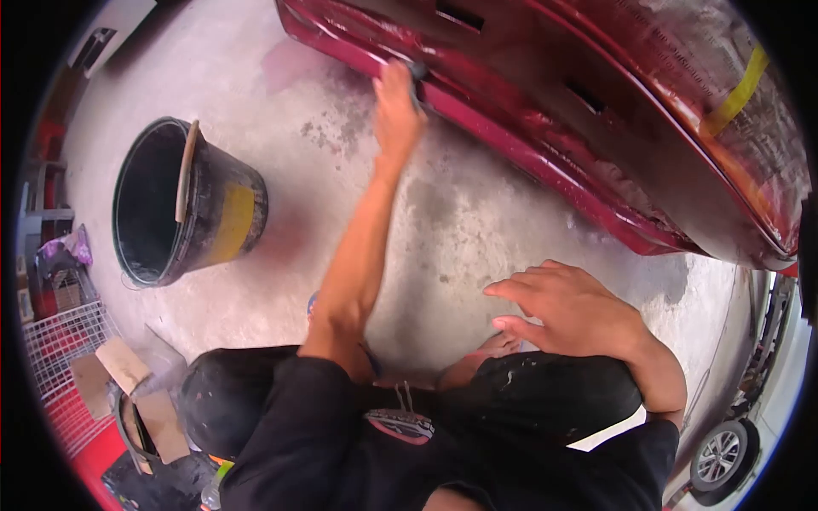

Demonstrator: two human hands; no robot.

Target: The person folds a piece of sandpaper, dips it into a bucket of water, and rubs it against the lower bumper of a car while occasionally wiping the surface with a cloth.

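My left hand (397,115) reaches forward with its fingers closed around a small dark grey pad (417,73), perhaps sandpaper; the hand is slightly blurred. The pad rests against the lower edge of a glossy dark red car body panel (545,149). Over my right knee hovers my right hand (571,311), its fingers apart and nothing in it. A black bucket (247,192) with a yellow patch and a wooden handle grip stands on the floor left of my left arm.
Masking film (665,43) and yellow tape (740,94) cover the panel's upper right. At lower left are a white wire rack (68,328) and an open cardboard box (158,422). A car wheel (718,456) shows at lower right. The concrete floor (460,221) bears stains.
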